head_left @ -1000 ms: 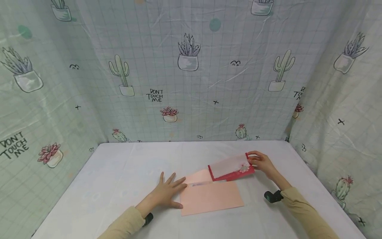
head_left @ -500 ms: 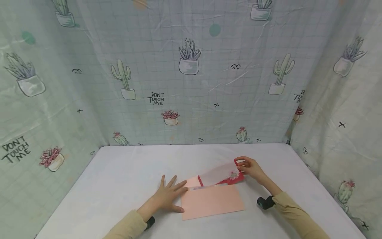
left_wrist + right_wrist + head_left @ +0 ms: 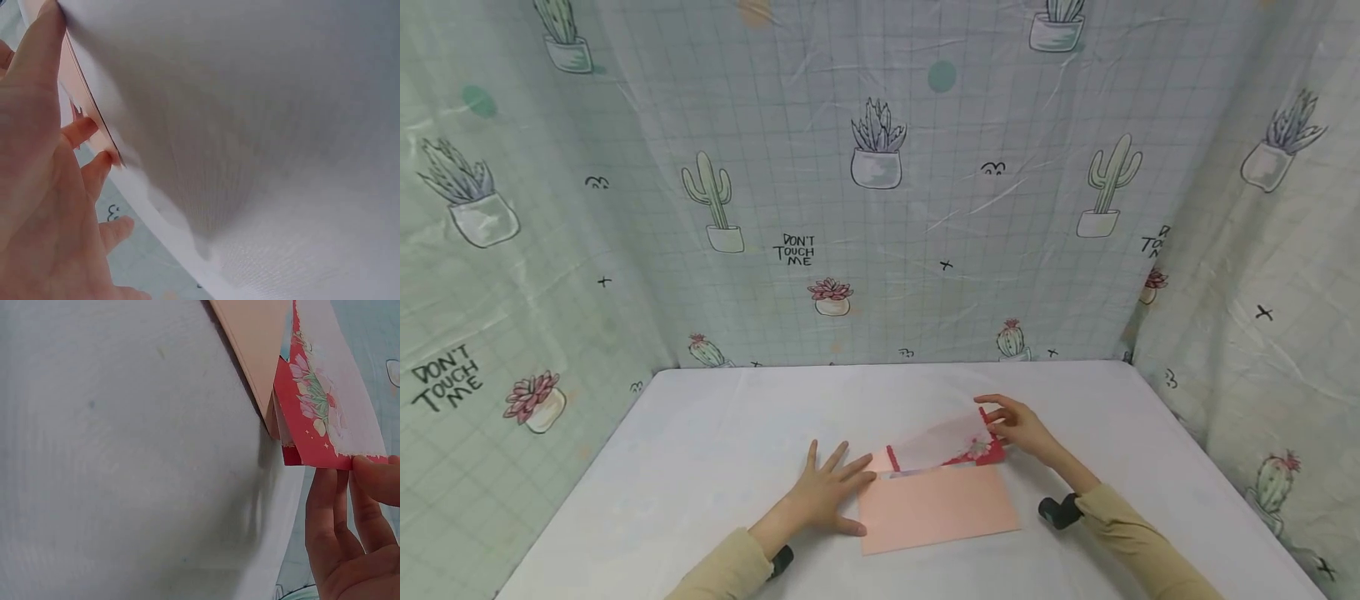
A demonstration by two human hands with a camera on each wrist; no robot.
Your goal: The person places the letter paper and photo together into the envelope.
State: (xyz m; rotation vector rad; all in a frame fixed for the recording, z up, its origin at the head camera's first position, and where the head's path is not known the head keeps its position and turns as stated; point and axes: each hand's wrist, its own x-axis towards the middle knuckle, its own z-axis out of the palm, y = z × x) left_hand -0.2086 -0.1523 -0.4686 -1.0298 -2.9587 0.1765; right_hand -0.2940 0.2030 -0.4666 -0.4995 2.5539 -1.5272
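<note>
A peach-pink envelope (image 3: 940, 512) lies on the table, its flap partly showing behind. My left hand (image 3: 823, 496), fingers spread, rests on the envelope's left edge; in the left wrist view the thumb and fingertips touch that edge (image 3: 94, 112). My right hand (image 3: 1022, 431) pinches the right end of a pink card with a red border and printed flowers (image 3: 943, 442). In the right wrist view the thumb lies on the card (image 3: 340, 406) with fingers behind it. The card's lower edge is hidden behind the envelope's front panel; its right corner sticks out past the envelope.
A white cloth covers the table (image 3: 730, 433). Behind and at both sides hangs a curtain (image 3: 760, 150) printed with cacti and potted plants. A dark wrist-worn device (image 3: 1060, 511) shows by the right sleeve (image 3: 1138, 542).
My right hand has moved left and toward the envelope with the card, whose lower part has gone behind the front panel. My left hand has stayed on the envelope.
</note>
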